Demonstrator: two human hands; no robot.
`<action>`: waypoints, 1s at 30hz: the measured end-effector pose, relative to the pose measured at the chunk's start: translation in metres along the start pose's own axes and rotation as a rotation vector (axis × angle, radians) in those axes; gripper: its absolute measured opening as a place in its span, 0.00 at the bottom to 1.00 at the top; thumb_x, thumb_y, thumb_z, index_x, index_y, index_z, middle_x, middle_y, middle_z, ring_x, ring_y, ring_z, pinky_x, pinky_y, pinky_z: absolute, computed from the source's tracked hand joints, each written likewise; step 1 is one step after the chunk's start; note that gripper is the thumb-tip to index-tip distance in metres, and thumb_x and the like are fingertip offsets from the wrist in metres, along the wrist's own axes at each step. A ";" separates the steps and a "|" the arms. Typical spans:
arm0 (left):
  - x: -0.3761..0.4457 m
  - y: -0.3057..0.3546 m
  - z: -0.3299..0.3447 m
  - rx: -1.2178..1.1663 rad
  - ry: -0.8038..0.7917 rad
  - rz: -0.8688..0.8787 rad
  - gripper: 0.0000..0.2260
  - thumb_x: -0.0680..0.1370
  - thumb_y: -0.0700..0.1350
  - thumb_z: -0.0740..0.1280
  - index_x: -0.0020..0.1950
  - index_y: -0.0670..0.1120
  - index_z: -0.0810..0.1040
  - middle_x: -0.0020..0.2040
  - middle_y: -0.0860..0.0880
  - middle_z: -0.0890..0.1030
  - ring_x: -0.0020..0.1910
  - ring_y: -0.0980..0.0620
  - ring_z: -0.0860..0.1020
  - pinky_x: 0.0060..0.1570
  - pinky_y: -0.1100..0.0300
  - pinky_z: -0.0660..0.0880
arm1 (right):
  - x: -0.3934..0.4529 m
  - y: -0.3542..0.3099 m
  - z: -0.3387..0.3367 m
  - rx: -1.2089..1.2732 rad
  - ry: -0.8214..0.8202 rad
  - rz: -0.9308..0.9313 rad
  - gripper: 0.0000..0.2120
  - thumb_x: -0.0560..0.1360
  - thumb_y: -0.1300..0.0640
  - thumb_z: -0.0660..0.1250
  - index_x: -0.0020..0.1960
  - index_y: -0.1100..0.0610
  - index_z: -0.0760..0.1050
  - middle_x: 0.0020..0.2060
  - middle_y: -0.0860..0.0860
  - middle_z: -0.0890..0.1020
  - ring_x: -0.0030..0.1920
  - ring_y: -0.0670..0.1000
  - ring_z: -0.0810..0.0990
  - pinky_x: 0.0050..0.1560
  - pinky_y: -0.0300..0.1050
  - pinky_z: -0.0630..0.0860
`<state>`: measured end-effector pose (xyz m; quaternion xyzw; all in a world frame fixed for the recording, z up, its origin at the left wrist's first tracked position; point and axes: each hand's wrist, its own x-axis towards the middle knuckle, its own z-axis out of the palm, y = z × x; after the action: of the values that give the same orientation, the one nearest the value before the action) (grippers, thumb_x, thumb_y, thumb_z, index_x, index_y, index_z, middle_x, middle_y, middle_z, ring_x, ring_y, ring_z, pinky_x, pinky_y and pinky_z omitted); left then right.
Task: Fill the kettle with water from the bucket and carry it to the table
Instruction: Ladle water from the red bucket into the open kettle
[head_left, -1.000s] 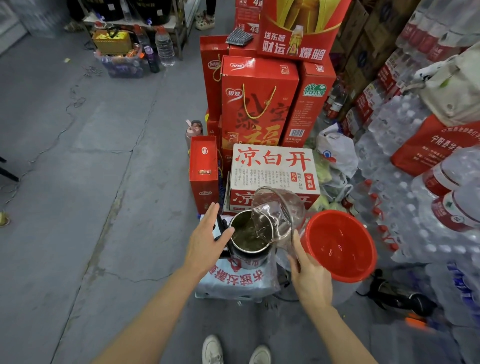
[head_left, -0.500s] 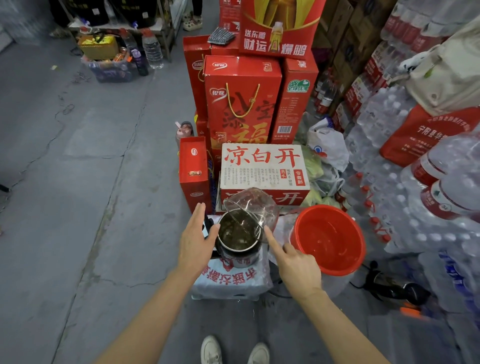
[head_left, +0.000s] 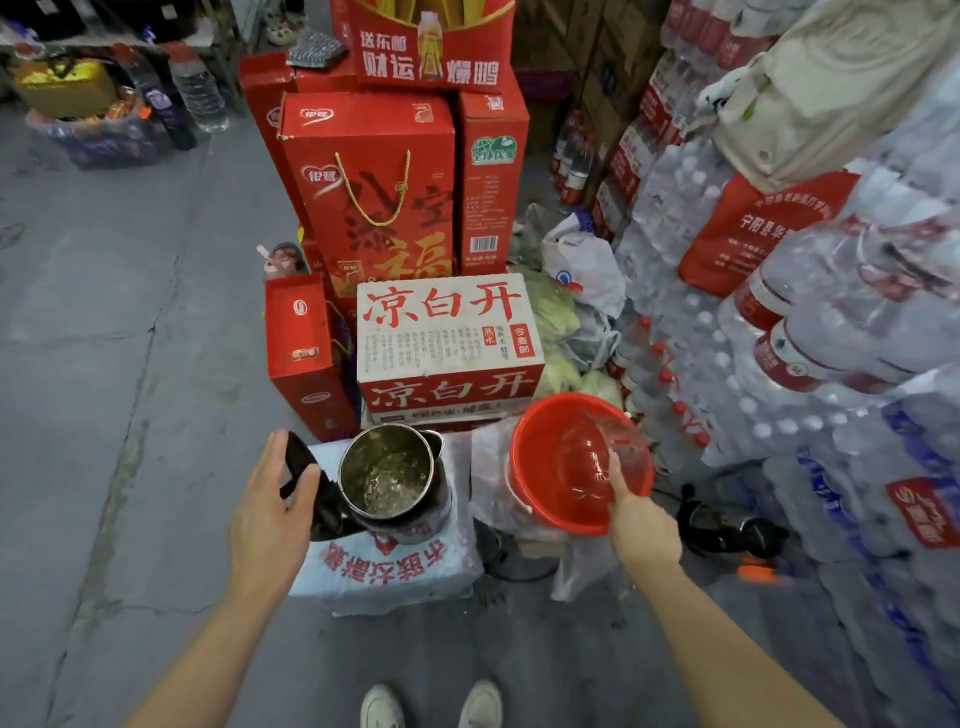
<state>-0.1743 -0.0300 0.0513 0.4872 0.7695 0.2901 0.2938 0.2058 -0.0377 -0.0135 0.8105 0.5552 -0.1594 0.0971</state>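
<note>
A steel kettle (head_left: 387, 475) stands open on a wrapped pack of bottles, with some water in its bottom and its black lid (head_left: 298, 462) flipped back on the left. My left hand (head_left: 270, 519) rests against that lid and the handle, fingers spread. To the right sits a red bucket (head_left: 530, 467). My right hand (head_left: 636, 514) holds a clear plastic scoop (head_left: 605, 441) down inside the bucket.
Red gift boxes (head_left: 374, 197) and a white-and-red carton (head_left: 447, 332) stand stacked right behind the kettle. Shrink-wrapped packs of bottled water (head_left: 779, 364) rise along the right. A black appliance (head_left: 727, 530) lies on the floor by the bucket. Grey concrete floor (head_left: 104, 364) spreads to the left.
The clear scoop was tipped over the kettle's mouth a second ago; my right hand has carried it right and lowered it into the red bucket. My left hand stays at the lid.
</note>
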 end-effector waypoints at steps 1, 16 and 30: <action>0.000 0.000 0.000 -0.009 0.002 -0.003 0.23 0.82 0.46 0.61 0.77 0.49 0.63 0.73 0.43 0.70 0.64 0.40 0.76 0.57 0.50 0.70 | 0.009 -0.002 0.004 -0.005 -0.025 -0.001 0.39 0.80 0.63 0.55 0.82 0.44 0.38 0.49 0.55 0.85 0.49 0.59 0.84 0.43 0.49 0.72; -0.005 0.003 -0.003 0.063 0.048 0.007 0.22 0.83 0.46 0.56 0.77 0.50 0.62 0.71 0.39 0.73 0.64 0.36 0.75 0.57 0.45 0.70 | 0.059 -0.009 0.053 1.058 -0.290 0.422 0.34 0.80 0.64 0.64 0.81 0.48 0.56 0.28 0.57 0.77 0.20 0.50 0.72 0.20 0.41 0.69; -0.006 0.004 -0.004 0.063 0.028 0.016 0.23 0.83 0.47 0.57 0.78 0.50 0.60 0.73 0.41 0.71 0.66 0.37 0.75 0.62 0.44 0.70 | -0.044 0.012 0.037 1.582 -0.062 0.329 0.33 0.77 0.64 0.71 0.77 0.48 0.65 0.26 0.59 0.76 0.18 0.49 0.66 0.18 0.39 0.67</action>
<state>-0.1727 -0.0344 0.0578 0.4981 0.7784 0.2748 0.2654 0.1971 -0.0929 -0.0321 0.7056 0.1488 -0.5113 -0.4675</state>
